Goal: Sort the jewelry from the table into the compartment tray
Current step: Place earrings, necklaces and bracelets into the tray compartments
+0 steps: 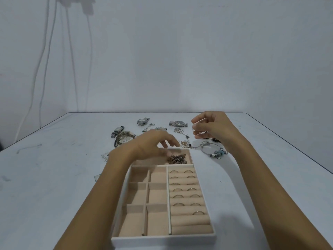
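A beige compartment tray (156, 221) lies in front of me. Its right column of ring rolls holds several gold rings (182, 195). A bronze chain bundle (177, 159) sits in the long far compartment. My left hand (153, 144) hovers over that compartment with relaxed fingers, holding nothing that I can see. Raised beyond the tray's far right corner, my right hand (210, 127) has its fingers curled, and they seem to pinch a tiny silver piece (193, 130). Loose jewelry lies beyond the tray: a charm bangle (214, 150), small earrings (184, 142), and tangled gold chains (124, 138).
Three watches lie far back: one at the left (118, 131), one in the middle (142, 121), one at the right (178, 123). A small silver piece (104, 156) lies left of the tray. The white table ends at a dark edge (292, 147) on the right. Cables hang on the wall.
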A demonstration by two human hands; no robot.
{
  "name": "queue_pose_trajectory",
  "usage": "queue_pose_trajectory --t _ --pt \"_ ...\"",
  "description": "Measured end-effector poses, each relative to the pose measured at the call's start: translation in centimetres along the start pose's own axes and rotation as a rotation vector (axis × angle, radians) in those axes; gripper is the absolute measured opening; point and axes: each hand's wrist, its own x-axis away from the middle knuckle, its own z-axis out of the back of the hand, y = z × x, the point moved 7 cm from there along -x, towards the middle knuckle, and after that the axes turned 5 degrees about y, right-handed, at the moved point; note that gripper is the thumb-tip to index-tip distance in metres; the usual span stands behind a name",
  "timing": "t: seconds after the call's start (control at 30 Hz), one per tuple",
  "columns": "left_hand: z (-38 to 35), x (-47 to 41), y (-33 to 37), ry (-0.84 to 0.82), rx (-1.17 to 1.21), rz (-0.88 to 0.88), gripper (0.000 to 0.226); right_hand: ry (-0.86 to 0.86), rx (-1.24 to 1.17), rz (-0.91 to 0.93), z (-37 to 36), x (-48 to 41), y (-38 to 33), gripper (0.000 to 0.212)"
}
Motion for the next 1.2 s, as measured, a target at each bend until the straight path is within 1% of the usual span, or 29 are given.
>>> queue_pose_trajectory --t 0.1,0.13,0.17,0.2,0.3,0.4,0.5,0.6,0.77,0.93,1.1,1.2 --pt "3.0 1.9 -3.0 0.236 0.133 0.077 0.023 -0.056 0.017 0.031 -0.9 0.5 -0.9 0.013" --pt "3.6 2.8 -4.2 0.31 0.142 0.109 0.022 -0.087 0.024 0.041 -1.4 0.8 -1.3 0.015" --pt "3.8 3.8 -5.6 0.355 0.103 0.15 0.022 -0.124 0.027 0.051 -2.1 1.1 -1.7 0.016" --pt "3.6 4.6 -6.9 0.366 0.033 0.194 0.022 -0.165 0.031 0.064 -2.8 1.5 -2.2 0.017" --pt "2.2 7.0 -9.8 0.297 -0.132 0.331 0.03 -0.3 0.076 0.106 -5.4 3.0 -3.3 0.019" --pt "0.2 8.2 -10.7 0.174 -0.235 0.414 0.051 -0.459 0.144 0.102 -8.0 4.5 -3.4 0.019" --pt "-0.9 8.5 -10.8 0.095 -0.311 0.486 0.051 -0.571 0.252 0.151 -10.1 5.8 -3.2 0.02" --pt "-1.2 8.6 -10.8 0.079 -0.348 0.508 0.052 -0.612 0.321 0.157 -11.2 6.2 -2.4 0.022" --pt "-1.3 8.6 -11.0 0.078 -0.358 0.517 0.052 -0.63 0.475 0.21 -11.7 6.4 -2.1 0.022" --pt "-1.4 8.6 -11.0 0.076 -0.35 0.505 0.052 -0.678 0.665 0.263 -12.1 6.9 -1.5 0.022" --pt "-1.2 8.5 -10.9 0.079 -0.343 0.503 0.052 -0.701 0.68 0.248 -12.2 7.0 -1.4 0.016" --pt "-1.2 8.5 -10.8 0.071 -0.351 0.504 0.052 -0.716 0.718 0.256 -12.4 7.2 -1.3 0.017"
